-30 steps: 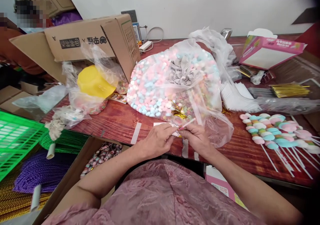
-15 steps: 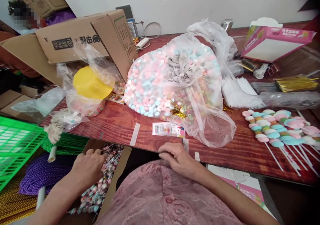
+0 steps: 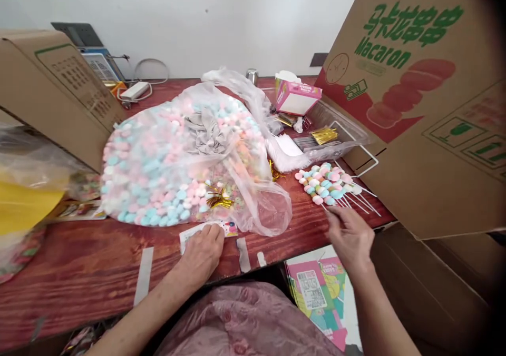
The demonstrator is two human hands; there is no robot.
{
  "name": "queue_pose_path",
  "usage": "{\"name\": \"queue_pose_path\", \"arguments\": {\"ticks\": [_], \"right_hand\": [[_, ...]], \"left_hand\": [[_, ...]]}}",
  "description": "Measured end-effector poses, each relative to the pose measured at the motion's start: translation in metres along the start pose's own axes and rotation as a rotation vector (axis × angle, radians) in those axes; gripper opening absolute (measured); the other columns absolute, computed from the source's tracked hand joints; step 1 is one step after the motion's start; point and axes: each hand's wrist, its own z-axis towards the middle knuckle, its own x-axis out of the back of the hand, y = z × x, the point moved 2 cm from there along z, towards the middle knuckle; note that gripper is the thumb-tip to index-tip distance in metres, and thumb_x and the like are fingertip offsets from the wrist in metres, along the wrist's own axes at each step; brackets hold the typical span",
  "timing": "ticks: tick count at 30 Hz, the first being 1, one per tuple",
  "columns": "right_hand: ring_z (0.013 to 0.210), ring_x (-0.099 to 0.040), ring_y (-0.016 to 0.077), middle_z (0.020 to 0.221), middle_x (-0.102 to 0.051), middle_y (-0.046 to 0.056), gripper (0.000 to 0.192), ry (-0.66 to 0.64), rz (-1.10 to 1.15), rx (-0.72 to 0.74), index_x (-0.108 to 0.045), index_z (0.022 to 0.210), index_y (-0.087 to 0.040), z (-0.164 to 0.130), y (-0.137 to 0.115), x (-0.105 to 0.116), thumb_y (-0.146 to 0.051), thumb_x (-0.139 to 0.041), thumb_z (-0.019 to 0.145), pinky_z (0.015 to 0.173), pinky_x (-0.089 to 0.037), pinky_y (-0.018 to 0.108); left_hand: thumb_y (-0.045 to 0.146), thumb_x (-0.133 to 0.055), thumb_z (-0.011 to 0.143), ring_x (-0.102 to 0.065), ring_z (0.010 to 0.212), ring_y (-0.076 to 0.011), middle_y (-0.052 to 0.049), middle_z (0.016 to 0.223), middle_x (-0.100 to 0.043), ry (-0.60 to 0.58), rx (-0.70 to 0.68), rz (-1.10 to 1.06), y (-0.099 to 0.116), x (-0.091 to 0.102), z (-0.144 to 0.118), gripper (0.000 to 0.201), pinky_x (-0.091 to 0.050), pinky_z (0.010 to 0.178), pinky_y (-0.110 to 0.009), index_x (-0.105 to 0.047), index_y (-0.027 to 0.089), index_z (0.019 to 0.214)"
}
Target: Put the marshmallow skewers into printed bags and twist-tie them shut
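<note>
At far left, something yellow under clear plastic (image 3: 27,203) sits before a carton (image 3: 59,92) on the bench (image 3: 98,266). Next spreads a bag (image 3: 146,171) of pastel sweets, a grey cloth (image 3: 209,135) on top. The left hand (image 3: 203,250) rests on a packet (image 3: 231,228) by the bag's near edge, fingers bent; whether its grip is clamped is unclear. Further right lie skewers (image 3: 328,182) of sweets; the right hand's (image 3: 351,237) fingertips are at one stick, but I cannot tell whether the grip is closed on it. A Macaron box (image 3: 415,150) stands far right.
</note>
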Motion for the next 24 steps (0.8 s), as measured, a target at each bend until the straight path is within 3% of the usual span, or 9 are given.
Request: {"name": "queue_pose_path", "arguments": {"ticks": [3, 6, 9, 16, 19, 24], "right_hand": [[0.087, -0.064, 0.0238, 0.089, -0.071, 0.009, 0.022, -0.052, -0.339, -0.036, -0.072, 0.094, -0.015, 0.008, 0.037, -0.003, -0.029, -0.055, 0.090, 0.076, -0.047, 0.033], [0.091, -0.060, 0.0258, 0.094, -0.069, 0.013, 0.028, -0.225, -0.528, -0.112, -0.072, 0.099, -0.014, 0.018, 0.043, -0.018, -0.031, -0.051, 0.092, 0.071, -0.042, 0.033], [0.086, -0.058, 0.0236, 0.095, -0.069, 0.012, 0.028, -0.365, -0.598, -0.172, -0.073, 0.096, -0.016, 0.024, 0.038, -0.031, -0.030, -0.049, 0.093, 0.063, -0.033, 0.031], [0.067, -0.053, 0.0170, 0.084, -0.069, 0.009, 0.033, -0.369, -0.622, -0.231, -0.073, 0.095, -0.016, 0.031, 0.040, -0.028, -0.030, -0.044, 0.096, 0.055, -0.019, 0.029], [0.066, -0.056, 0.0176, 0.088, -0.070, 0.008, 0.031, -0.469, -0.698, -0.164, -0.072, 0.101, -0.020, 0.052, 0.032, -0.016, -0.026, -0.043, 0.095, 0.054, -0.016, 0.029], [0.075, -0.064, 0.0217, 0.096, -0.070, 0.011, 0.030, -0.798, -0.836, 0.048, -0.070, 0.100, -0.019, 0.103, 0.007, -0.005, -0.015, -0.042, 0.089, 0.054, -0.023, 0.028]], "left_hand": [[0.003, -0.044, 0.088, -0.061, 0.088, -0.0239, -0.010, 0.098, -0.066, 0.159, 0.005, 0.020, -0.005, -0.007, -0.008, 0.032, -0.054, 0.074, -0.035, -0.065, 0.013, 0.110], [0.003, -0.047, 0.086, -0.061, 0.088, -0.0240, -0.009, 0.095, -0.067, 0.280, 0.046, 0.029, -0.008, -0.010, -0.009, 0.029, -0.054, 0.071, -0.033, -0.066, 0.012, 0.107], [0.002, -0.049, 0.083, -0.060, 0.089, -0.0243, -0.008, 0.090, -0.067, 0.349, 0.064, -0.005, -0.013, -0.012, -0.007, 0.022, -0.054, 0.072, -0.033, -0.066, 0.014, 0.090], [0.011, -0.051, 0.090, -0.059, 0.080, -0.0199, -0.006, 0.074, -0.061, 0.542, 0.040, -0.131, -0.023, -0.018, -0.006, 0.023, -0.052, 0.077, -0.032, -0.058, 0.017, 0.069], [0.015, -0.052, 0.091, -0.058, 0.077, -0.0190, -0.006, 0.073, -0.060, 0.568, 0.047, -0.143, -0.023, -0.019, -0.007, 0.025, -0.050, 0.074, -0.030, -0.057, 0.017, 0.066], [0.014, -0.053, 0.089, -0.056, 0.073, -0.0192, -0.005, 0.072, -0.061, 0.566, 0.060, -0.096, -0.019, -0.015, -0.008, 0.024, -0.047, 0.067, -0.030, -0.058, 0.018, 0.067]]}}
